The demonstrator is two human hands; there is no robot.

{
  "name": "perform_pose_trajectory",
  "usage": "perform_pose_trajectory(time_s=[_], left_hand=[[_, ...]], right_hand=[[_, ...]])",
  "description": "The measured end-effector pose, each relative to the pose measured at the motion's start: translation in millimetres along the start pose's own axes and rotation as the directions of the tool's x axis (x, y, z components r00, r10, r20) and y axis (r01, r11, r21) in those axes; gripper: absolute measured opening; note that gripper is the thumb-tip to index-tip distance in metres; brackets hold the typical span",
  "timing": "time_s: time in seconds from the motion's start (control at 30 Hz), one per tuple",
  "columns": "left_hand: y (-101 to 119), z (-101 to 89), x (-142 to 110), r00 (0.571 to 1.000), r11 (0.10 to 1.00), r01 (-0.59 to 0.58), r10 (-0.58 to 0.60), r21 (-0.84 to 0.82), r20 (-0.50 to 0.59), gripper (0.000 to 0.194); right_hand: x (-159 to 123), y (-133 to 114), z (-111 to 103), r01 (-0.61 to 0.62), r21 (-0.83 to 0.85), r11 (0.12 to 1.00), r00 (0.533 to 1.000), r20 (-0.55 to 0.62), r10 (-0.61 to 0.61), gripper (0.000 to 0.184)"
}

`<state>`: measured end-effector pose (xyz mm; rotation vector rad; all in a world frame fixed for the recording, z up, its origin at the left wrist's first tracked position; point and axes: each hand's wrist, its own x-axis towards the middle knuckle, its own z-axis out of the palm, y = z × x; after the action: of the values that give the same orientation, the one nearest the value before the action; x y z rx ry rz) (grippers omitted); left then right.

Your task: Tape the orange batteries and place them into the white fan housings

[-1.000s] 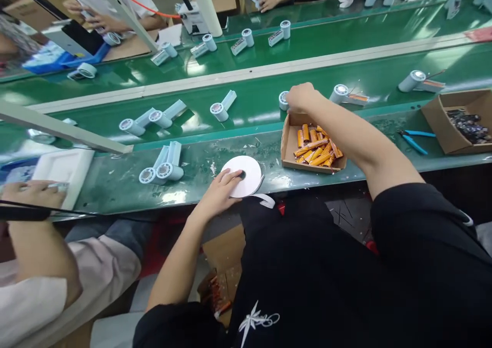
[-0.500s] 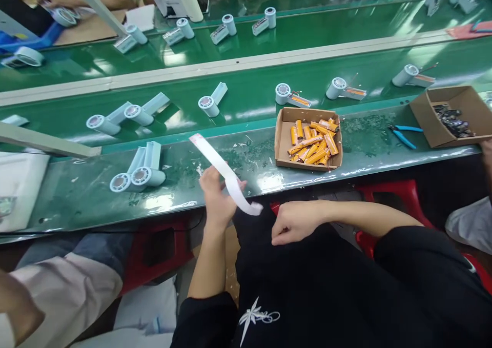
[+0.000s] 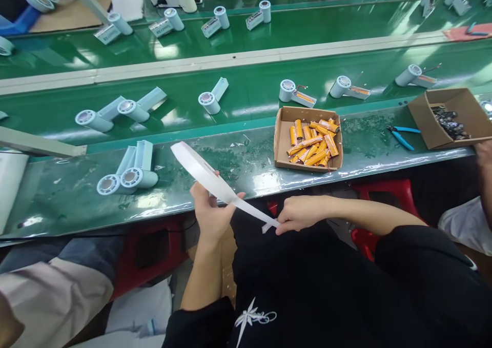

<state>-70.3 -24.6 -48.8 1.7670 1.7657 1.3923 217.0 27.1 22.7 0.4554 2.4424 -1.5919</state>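
My left hand grips a roll of white tape, tilted on edge over the front of the green bench. From the roll a strip of tape runs down to the right. Its free end is pinched by my right hand, in front of my black shirt. Behind my right hand, on the bench, a cardboard box holds several orange wrapped battery cells. Two pale blue fan housings with handles lie left of the roll.
Along the green belt lie more pale blue housings, some with wires. Blue cutters and a box of dark small parts are at the right. A person's hand is beside that box; another person sits at left.
My left hand has lifted the tape roll off the bench and turned it on edge. My right hand has come back from the belt and taken the tape's loose end, leaving a wired housing there.
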Motion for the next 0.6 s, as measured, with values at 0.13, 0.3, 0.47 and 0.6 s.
perform_pose_trajectory(time_s=[0.13, 0.3, 0.47, 0.6], left_hand=[[-1.8, -6.5, -5.5, 0.985, 0.975, 0.171, -0.168, -0.141, 0.029, 0.084], [7.7, 7.9, -5.6, 0.978, 0.980, 0.175, -0.161, -0.095, 0.133, 0.076], [14.7, 20.0, -0.7, 0.980, 0.997, 0.073, -0.070, -0.011, 0.185, 0.068], [12.0, 18.3, 0.0, 0.978, 0.999, 0.005, -0.016, 0.051, 0.208, 0.068]], right_hand=[[-33.6, 17.8, -46.9, -0.159, -0.176, 0.971, 0.921, -0.380, 0.082, 0.036], [-63.9, 69.5, -125.3, -0.528, -0.480, 0.700, 0.749, -0.651, 0.118, 0.028], [-69.5, 90.8, -138.8, -0.432, -0.443, 0.786, 0.726, -0.687, 0.012, 0.041], [-79.5, 89.8, -123.7, -0.263, -0.234, 0.936, 0.310, -0.939, -0.147, 0.038]])
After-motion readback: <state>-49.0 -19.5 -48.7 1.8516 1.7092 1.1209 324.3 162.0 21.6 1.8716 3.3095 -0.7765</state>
